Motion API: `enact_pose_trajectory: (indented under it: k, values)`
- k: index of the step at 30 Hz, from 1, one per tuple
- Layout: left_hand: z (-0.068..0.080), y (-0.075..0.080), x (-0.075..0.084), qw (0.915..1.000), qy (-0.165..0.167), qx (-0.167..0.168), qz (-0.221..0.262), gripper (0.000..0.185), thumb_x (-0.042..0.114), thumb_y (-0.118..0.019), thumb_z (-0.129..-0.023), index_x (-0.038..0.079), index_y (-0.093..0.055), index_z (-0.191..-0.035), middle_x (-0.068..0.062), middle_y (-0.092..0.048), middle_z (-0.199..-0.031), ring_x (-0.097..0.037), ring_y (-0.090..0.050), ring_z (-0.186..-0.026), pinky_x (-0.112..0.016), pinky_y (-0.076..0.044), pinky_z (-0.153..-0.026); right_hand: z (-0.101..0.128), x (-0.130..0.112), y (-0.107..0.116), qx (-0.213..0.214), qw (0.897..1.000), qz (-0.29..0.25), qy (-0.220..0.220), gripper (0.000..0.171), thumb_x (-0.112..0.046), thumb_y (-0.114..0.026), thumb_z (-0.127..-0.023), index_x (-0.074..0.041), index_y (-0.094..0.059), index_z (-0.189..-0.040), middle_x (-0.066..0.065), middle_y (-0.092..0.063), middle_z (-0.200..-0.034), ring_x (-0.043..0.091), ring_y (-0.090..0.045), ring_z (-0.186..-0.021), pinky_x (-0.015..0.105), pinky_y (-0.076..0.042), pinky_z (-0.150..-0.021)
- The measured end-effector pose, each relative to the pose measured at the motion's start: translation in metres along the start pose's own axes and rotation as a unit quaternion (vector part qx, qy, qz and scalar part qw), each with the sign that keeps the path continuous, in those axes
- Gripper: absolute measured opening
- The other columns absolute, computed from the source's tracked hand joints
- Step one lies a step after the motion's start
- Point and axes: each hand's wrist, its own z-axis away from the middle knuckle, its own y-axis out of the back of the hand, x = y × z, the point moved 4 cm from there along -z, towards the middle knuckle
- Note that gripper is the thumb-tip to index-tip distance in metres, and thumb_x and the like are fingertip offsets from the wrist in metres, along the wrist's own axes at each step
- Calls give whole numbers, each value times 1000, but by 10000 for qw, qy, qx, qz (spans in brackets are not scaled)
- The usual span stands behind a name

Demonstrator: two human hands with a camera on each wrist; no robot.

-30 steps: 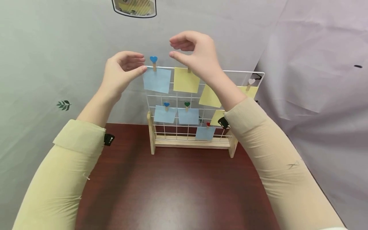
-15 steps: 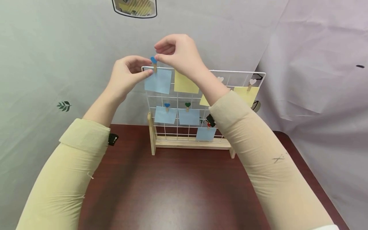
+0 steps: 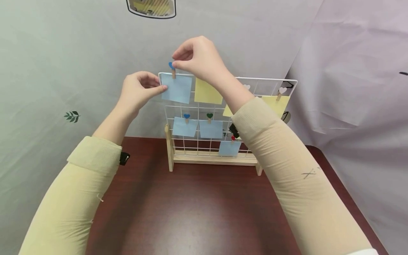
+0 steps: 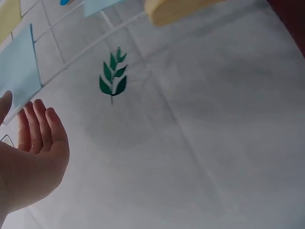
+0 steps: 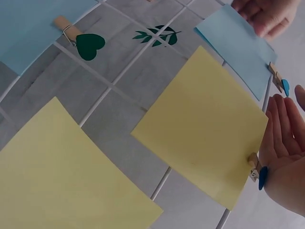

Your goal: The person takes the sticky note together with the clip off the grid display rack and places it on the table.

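Pale sheet point(image 3: 95, 53) behind, leaf print point(image 3: 72, 116) at left, dark red table point(image 3: 191, 212) below. Grid rack point(image 3: 264, 78) stands on it, wooden base point(image 3: 215, 160).

Corner note point(image 3: 177, 91), blue, hangs top left on the rack; blue clip point(image 3: 173, 73) on its top edge, heart up.

Left hand point(image 3: 135, 90) at the note's left edge: thumb over the front, fingers beside the edge. Loose, gap visible in left wrist view; can't tell if the thumb presses.

Right hand point(image 3: 204, 60) above the top rod, at the blue clip. Thumb overlaps the heart in head view; right wrist view shows a narrow gap, thumb to fingers. Contact unclear.

Yellow note point(image 3: 207, 92) just right of the corner note, partly behind right hand. Lower down, green clip point(image 3: 209, 118) and red clip point(image 3: 233, 139), each with a blue card.
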Motion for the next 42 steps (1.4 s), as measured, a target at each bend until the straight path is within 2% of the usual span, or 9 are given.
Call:
enact_pose_trajectory:
  k: [9, 14, 17, 23, 27, 30, 35, 38, 42]
  values:
    - [9, 4, -13, 9996, 167, 16, -214, 12, 20, -87, -89, 14, -77, -91, 25, -70, -67, 3, -68, -68, -15, -52, -71, -2, -1, -1, -98, 9992, 366, -119, 24, -25, -75, -101, -12, -80, -121, -1, -81, -121, 5, -73, -103, 14, -55, -92]
    - [11, 2, -16, 9998, 180, -66, 66, 8, 15, -85, -91, 15, -79, -87, 21, -72, -66, 1, -72, -67, -14, -58, -72, -2, -2, 0, -75, 9991, 410, -71, 22, -25, -75, -100, -13, -82, -118, 0, -81, -120, 7, -74, -103, 17, -56, -92]
    - [13, 2, -17, 9996, 167, -106, 201, 5, 13, -83, -92, 10, -80, -90, 20, -73, -67, 0, -74, -68, -14, -61, -71, -3, -2, 1, -139, 9990, 424, -100, 21, -25, -76, -100, -13, -83, -117, 0, -81, -119, 7, -74, -102, 18, -56, -91]
    - [21, -2, -19, 9979, 383, -225, 479, 15, 16, -82, -94, 2, -80, -100, 15, -76, -71, -2, -76, -70, -17, -63, -73, -3, -1, 2, -278, 9981, 508, -199, 23, -26, -75, -101, -14, -82, -120, -1, -81, -119, 3, -73, -102, 15, -56, -91]
    - [26, -6, -20, 9946, 520, -302, 845, 12, 14, -81, -95, 4, -82, -101, 12, -78, -75, -4, -77, -72, -19, -64, -76, -3, -1, 1, -261, 9981, 516, -189, 23, -26, -74, -102, -14, -82, -120, 0, -82, -118, 3, -73, -101, 15, -55, -91]
    - [27, -8, -21, 9932, 507, -298, 1002, 3, 11, -80, -94, 10, -84, -94, 11, -77, -74, -4, -76, -70, -19, -64, -75, -3, -2, 1, -258, 9983, 494, -164, 23, -25, -74, -101, -13, -82, -119, 0, -82, -117, 3, -73, -100, 15, -55, -90]
    - [26, -12, -23, 9923, 530, -247, 1089, 18, 6, -79, -94, 18, -82, -81, 12, -75, -71, -2, -74, -69, -17, -63, -75, -5, -2, 0, -263, 9979, 548, -227, 22, -26, -74, -101, -14, -82, -118, -1, -82, -117, 4, -73, -102, 16, -55, -91]
    - [25, -14, -22, 9916, 566, -250, 1138, 17, 5, -78, -95, 16, -81, -82, 11, -76, -73, -2, -76, -70, -18, -64, -75, -6, -2, -1, -296, 9968, 651, -371, 22, -27, -74, -101, -15, -83, -117, -1, -82, -118, 4, -71, -103, 17, -55, -90]
    - [24, -17, -20, 9884, 634, -257, 1352, 10, 4, -77, -95, 10, -79, -88, 9, -76, -75, -4, -77, -69, -20, -65, -73, -7, -2, -1, -381, 9954, 664, -571, 20, -28, -75, -101, -15, -84, -114, -1, -82, -114, 3, -70, -96, 18, -54, -87]
